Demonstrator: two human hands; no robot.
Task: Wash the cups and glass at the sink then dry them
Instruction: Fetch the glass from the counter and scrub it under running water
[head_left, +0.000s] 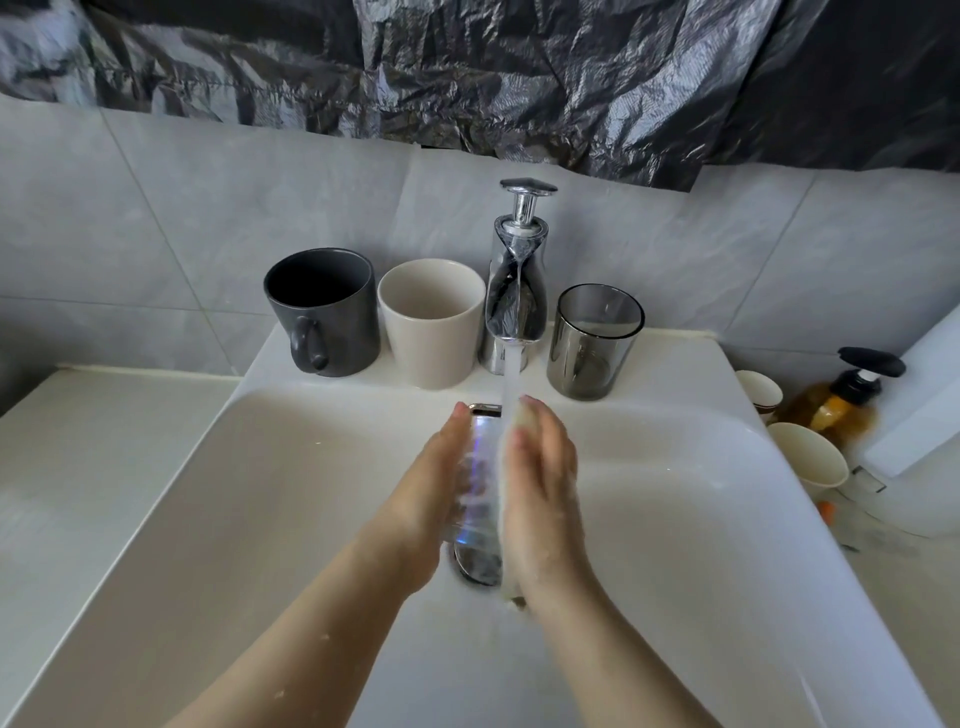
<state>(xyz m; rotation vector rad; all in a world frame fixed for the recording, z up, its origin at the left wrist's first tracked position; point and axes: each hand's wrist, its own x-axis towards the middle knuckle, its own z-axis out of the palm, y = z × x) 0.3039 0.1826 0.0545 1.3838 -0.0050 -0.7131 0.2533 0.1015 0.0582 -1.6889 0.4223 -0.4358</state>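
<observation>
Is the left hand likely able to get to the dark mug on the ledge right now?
Probably yes. The left hand holds nothing, fingers straight under the water, and the dark mug stands on the sink ledge left of the tap, with nothing between.

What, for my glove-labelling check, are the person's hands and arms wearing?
Nothing worn shows. The left hand and right hand are bare, with no gloves, rings or watch. No sleeves reach into view, and both arms look wet and soapy.
</observation>
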